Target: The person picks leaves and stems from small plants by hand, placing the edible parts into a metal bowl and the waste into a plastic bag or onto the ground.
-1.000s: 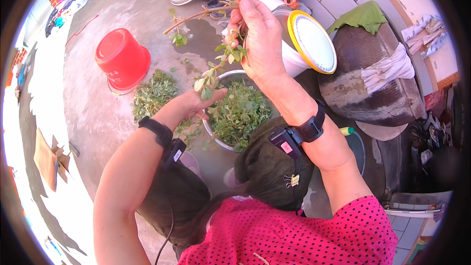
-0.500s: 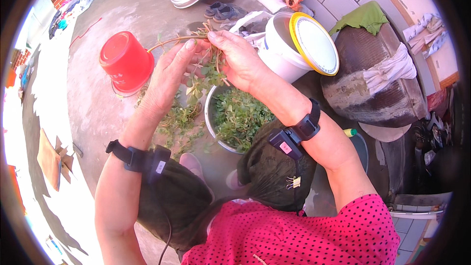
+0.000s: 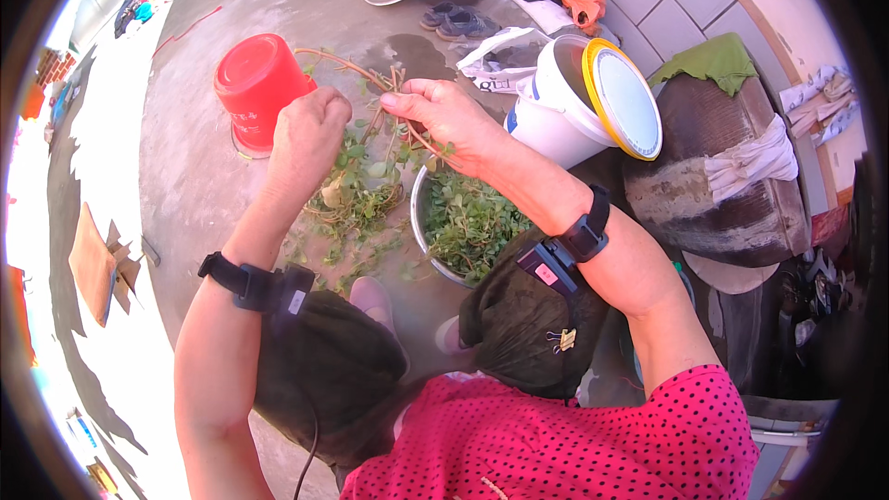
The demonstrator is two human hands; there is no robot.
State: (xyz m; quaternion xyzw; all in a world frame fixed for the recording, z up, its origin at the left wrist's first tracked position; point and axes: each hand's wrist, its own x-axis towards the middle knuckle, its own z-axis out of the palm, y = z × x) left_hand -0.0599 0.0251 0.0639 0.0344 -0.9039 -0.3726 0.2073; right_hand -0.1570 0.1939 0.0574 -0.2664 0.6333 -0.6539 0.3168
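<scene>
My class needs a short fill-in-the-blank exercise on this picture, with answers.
The hand nearer the white bucket, gripping the stems, is the person's ____ one.
The upside-down bucket near the other hand is ____.
The round lid at the white bucket has a ____ rim.
The pink shirt is patterned with ____ dots.
Missing words: right; red; yellow; black.

There are two hands [image 3: 309,137] [image 3: 451,127], one red bucket [image 3: 256,88] and one white bucket [image 3: 553,125].
</scene>
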